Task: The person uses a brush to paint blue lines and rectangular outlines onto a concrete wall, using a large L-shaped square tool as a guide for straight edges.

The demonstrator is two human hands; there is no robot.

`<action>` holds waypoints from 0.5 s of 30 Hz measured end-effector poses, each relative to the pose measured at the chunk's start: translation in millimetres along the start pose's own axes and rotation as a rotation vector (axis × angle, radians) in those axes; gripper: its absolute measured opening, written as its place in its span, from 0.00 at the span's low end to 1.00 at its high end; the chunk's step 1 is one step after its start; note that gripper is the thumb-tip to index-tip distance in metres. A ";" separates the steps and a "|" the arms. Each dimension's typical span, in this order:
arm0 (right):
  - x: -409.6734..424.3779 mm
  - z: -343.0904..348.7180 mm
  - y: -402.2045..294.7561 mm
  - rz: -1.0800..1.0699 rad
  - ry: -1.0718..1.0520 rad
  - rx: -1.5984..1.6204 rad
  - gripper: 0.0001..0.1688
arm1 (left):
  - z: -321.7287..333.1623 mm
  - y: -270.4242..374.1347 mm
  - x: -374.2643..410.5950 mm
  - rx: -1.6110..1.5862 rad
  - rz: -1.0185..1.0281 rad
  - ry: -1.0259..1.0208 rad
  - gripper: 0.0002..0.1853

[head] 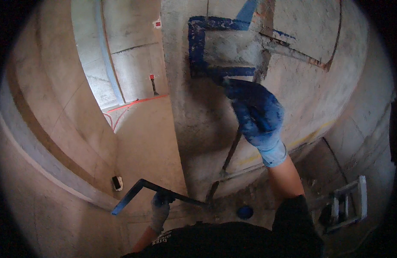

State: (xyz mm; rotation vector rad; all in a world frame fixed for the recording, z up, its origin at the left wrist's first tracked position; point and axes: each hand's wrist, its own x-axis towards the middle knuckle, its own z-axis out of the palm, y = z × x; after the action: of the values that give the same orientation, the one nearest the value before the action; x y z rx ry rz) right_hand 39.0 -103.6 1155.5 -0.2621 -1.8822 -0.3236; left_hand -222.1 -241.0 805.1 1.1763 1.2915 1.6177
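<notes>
My right hand (258, 113), in a blue-stained work glove, is raised at the concrete wall (211, 129). Its fingers are bunched at the lower edge of a dark blue painted band (197, 48), which runs in an angular C shape around a grey wall patch (230, 42). A dark shape shows at the fingertips, but whether it is a tool or shadow is unclear. Low in the view, my left hand (163, 203), also gloved, grips a dark angled strip (142, 183) with a blue end. The strip's far end lies near the wall's foot.
A doorway-like opening on the left shows red tubing (137, 102) along the floor and a red wall box (151, 76). A blue round container (244, 212) is on the floor below my right arm. A metal ladder or step (363, 200) stands at right. Grooves (292, 48) cut the upper wall.
</notes>
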 end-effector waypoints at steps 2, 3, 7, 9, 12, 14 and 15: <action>1.3 5.9 -6.3 -0.040 -0.066 -0.043 0.14 | -1.9 0.2 -2.5 0.017 0.004 -0.015 0.05; -0.2 4.4 -4.9 -0.025 -0.104 -0.073 0.14 | 3.3 3.2 -0.8 0.029 -0.005 -0.009 0.05; -6.4 -3.6 -4.9 0.039 -0.205 -0.104 0.13 | 3.6 7.2 -1.1 -0.040 -0.061 0.008 0.07; -0.3 -2.1 -13.4 -0.016 -0.262 -0.086 0.14 | 3.1 6.8 0.2 -0.008 -0.069 -0.002 0.07; -6.9 -3.8 1.3 -0.061 -0.357 -0.200 0.15 | 2.7 0.7 -0.4 -0.032 -0.072 -0.001 0.07; -8.2 -10.7 0.0 -0.065 -0.364 -0.209 0.17 | 1.1 1.3 0.1 -0.031 -0.061 -0.002 0.08; -8.8 -12.9 -1.3 -0.065 -0.372 -0.212 0.17 | 0.9 5.5 -1.0 -0.008 -0.057 -0.010 0.08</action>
State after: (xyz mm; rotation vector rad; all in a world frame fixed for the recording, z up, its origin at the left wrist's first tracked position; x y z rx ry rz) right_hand 52.8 -109.5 1151.2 -0.4272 -2.2273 -0.5502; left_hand -221.0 -242.9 810.3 1.1316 1.2999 1.5720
